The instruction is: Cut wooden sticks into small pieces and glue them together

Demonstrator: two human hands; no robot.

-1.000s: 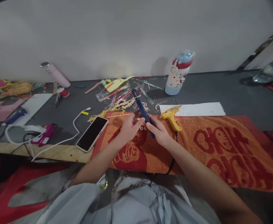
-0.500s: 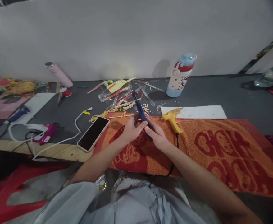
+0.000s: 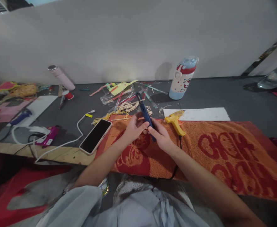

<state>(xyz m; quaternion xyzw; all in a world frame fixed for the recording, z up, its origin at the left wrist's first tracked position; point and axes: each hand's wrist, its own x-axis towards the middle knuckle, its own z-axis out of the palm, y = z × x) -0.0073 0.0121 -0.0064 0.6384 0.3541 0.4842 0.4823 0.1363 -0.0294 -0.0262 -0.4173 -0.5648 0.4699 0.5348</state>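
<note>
Both hands meet over the orange and red towel (image 3: 190,151). A long, slim, dark blue tool (image 3: 145,110) is between them, tilted with its narrow end pointing away from me; I cannot make out its exact kind. My left hand (image 3: 135,128) is closed on the tool's left side, and my right hand (image 3: 160,134) grips its lower right side, thumbs close together. A thin pale stick (image 3: 141,101) shows at the tool's far end; whether it is in the tool or behind it, I cannot tell. Small pale pieces (image 3: 149,110) and yellow string (image 3: 120,111) lie just beyond.
A yellow glue gun (image 3: 175,120) rests right of my hands, near a white board (image 3: 206,114). To the left lie a phone (image 3: 95,136) and a white cable (image 3: 79,126). A cartoon bottle (image 3: 183,77) and a pink flask (image 3: 62,77) stand at the back.
The view has shifted slightly. Both hands keep their grip on the blue tool, which is turned a little; small pale bits now show under the fingers.
</note>
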